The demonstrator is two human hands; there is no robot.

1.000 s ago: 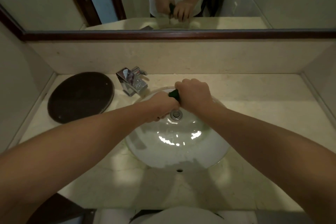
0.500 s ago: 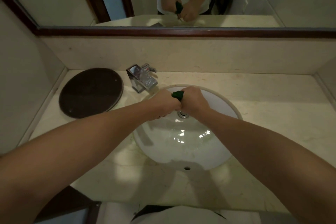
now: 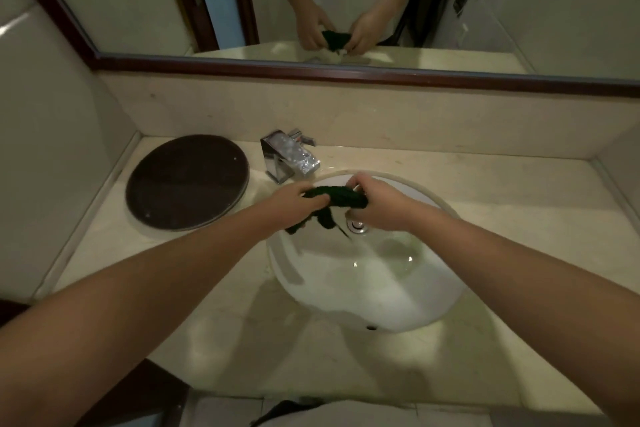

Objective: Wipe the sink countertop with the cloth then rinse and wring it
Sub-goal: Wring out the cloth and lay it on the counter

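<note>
A dark green cloth (image 3: 337,197) is stretched into a twisted roll between both hands, above the back of the white sink basin (image 3: 374,291). My left hand (image 3: 294,201) grips its left end, and loose folds hang down below that hand. My right hand (image 3: 384,204) grips the right end. The drain (image 3: 356,226) shows just under the right hand. The beige countertop (image 3: 519,204) surrounds the basin.
A chrome faucet (image 3: 289,158) stands at the basin's back left, close to my hands. A dark round tray (image 3: 187,182) lies on the counter's left side. A framed mirror (image 3: 346,3) runs along the back wall. Side walls close in the counter.
My hands have drawn apart, so the cloth that was bunched between the fists is now pulled out longer with folds hanging down. The view has shifted slightly.
</note>
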